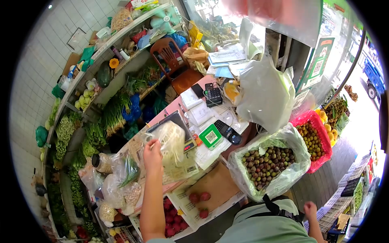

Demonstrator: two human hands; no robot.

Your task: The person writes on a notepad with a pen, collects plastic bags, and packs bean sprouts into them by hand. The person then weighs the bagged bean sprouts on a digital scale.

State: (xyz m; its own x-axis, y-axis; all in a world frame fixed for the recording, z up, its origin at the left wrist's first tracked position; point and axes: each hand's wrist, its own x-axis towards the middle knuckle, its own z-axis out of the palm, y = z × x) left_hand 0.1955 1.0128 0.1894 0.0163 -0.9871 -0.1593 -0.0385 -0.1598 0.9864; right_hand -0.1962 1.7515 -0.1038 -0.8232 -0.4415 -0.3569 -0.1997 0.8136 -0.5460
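My left hand (152,153) is raised over the counter, its fingers closed on the top of a clear plastic bag (170,139). The bag hangs at the scale (189,144), covering part of it; its pale contents are hard to make out. My right hand (310,209) is low at the right, fingers curled, beside my body and away from the counter; whether it holds anything is hidden. Right of the scale stand a green QR code sign (210,137) and a black card terminal (227,132). Filled plastic bags (113,190) sit left of my left forearm.
A plastic-lined crate of dark round fruit (267,164) and a red-lined basket (329,150) stand right of the counter. Red fruit (174,222) lies in a box below. Vegetable shelves (65,109) curve along the left. A wooden chair (172,60) is behind the counter.
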